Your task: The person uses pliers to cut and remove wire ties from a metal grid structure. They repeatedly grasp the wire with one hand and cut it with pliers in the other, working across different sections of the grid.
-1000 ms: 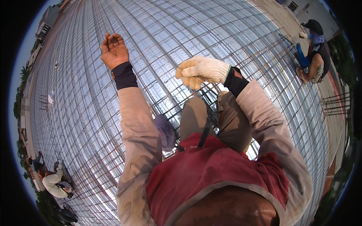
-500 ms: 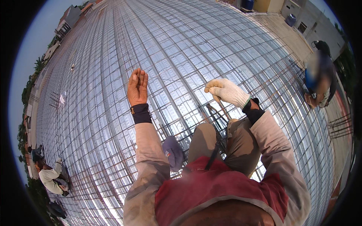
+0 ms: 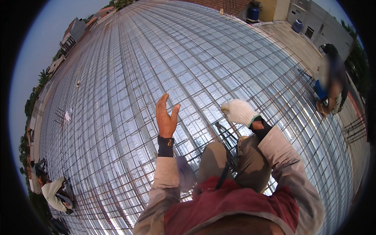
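My left hand (image 3: 166, 117) is bare with a dark wristband. It is raised over the steel bar mesh (image 3: 129, 107), thumb and fingers apart, holding nothing I can see. To its right, my right hand (image 3: 239, 111) wears a pale knitted glove, its fingers curled closed. A faint thin line seems to run leftward from those fingertips; what they pinch is too small to name. Just below that glove, a dark, slender, forked thing (image 3: 224, 131) stands by my knees; its kind is unclear. The mesh lies over shiny ribbed metal sheets.
A purple-grey cloth-like thing (image 3: 186, 172) is beside my left forearm. At the far right a person (image 3: 332, 82) bends over the mesh edge; another person (image 3: 55, 194) crouches at lower left. Bar ends (image 3: 354, 130) stick out at the right edge. A blue barrel (image 3: 253, 13) stands at the back.
My left hand has moved right and nearer to me, its thumb now spread from the fingers. The gloved right hand has shifted slightly right and down, fingers curled tighter. The view has tilted a little.
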`<state>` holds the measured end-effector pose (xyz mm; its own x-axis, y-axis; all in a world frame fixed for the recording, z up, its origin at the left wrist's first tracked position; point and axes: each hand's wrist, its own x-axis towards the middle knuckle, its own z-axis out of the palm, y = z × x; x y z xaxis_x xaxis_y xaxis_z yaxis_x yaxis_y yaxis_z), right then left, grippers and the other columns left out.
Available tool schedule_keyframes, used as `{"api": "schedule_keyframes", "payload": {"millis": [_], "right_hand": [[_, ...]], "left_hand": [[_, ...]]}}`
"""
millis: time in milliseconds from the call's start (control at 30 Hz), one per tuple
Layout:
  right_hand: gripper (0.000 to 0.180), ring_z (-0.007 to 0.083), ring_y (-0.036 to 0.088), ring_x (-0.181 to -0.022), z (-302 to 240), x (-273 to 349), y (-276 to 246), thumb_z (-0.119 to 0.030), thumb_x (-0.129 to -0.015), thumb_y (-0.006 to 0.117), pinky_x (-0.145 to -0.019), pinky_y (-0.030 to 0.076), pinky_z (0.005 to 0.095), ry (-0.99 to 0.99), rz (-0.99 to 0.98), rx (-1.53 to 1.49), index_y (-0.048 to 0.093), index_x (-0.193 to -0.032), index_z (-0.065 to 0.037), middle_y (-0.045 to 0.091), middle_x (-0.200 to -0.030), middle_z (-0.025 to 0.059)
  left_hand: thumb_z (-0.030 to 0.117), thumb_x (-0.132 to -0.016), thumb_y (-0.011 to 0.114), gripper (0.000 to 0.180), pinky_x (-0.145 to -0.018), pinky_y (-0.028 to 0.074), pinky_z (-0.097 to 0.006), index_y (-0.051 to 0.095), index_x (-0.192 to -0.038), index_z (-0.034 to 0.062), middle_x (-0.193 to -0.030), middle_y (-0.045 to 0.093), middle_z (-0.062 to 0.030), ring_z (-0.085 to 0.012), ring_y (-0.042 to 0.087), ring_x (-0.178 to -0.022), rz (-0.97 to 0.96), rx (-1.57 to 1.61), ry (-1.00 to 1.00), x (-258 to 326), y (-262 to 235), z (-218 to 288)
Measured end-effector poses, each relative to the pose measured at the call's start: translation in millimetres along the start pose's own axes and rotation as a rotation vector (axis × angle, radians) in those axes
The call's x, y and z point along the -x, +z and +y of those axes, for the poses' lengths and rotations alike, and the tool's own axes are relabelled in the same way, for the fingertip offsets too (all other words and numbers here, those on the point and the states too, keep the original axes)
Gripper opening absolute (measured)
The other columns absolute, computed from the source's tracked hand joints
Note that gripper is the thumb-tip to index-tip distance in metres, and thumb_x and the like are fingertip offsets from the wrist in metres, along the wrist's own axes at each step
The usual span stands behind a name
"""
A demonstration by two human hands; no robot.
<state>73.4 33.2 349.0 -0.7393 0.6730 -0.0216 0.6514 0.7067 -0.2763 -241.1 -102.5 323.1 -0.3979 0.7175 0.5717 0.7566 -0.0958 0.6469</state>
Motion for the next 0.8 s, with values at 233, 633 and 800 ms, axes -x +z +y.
{"api": "schedule_keyframes", "payload": {"millis": [233,633,800], "right_hand": [[0.027,0.0463,0.074,-0.102,-26.1,6.1,-19.4,-0.03,-0.108,0.064,-0.089,0.058,0.0541,0.002,0.214,-0.342,0.08,-0.12,-0.012,0.08,-0.104,0.0219],[0.031,0.0137,0.07,-0.074,-35.5,5.7,-23.4,-0.022,-0.11,0.062,-0.063,0.057,0.0286,0.062,-0.237,-1.208,0.078,-0.121,0.002,0.075,-0.091,0.0076],[0.033,0.0154,0.071,-0.077,-30.0,10.1,-20.4,-0.022,-0.11,0.06,-0.067,0.059,0.0309,0.07,-0.263,-1.197,0.077,-0.122,0.004,0.075,-0.092,0.0099]], "left_hand": [[0.042,-0.113,0.067,0.045,-0.106,0.059,-0.046,0.075,-0.127,-0.0003,-0.131,0.077,-0.0171,-0.0325,0.073,-0.121,-0.741,0.426,-0.287,28.3,53.7,0.0],[0.044,-0.116,0.06,0.033,-0.098,0.068,-0.046,0.063,-0.106,0.0118,-0.131,0.073,-0.0112,-0.0273,0.075,-0.113,-0.135,1.861,-0.61,-44.2,117.6,52.8],[0.045,-0.116,0.06,0.033,-0.069,0.055,-0.03,0.063,-0.106,0.0142,-0.115,0.073,-0.0075,-0.0151,0.062,-0.081,-0.123,1.909,-0.6,-56.9,115.2,48.9]]}}
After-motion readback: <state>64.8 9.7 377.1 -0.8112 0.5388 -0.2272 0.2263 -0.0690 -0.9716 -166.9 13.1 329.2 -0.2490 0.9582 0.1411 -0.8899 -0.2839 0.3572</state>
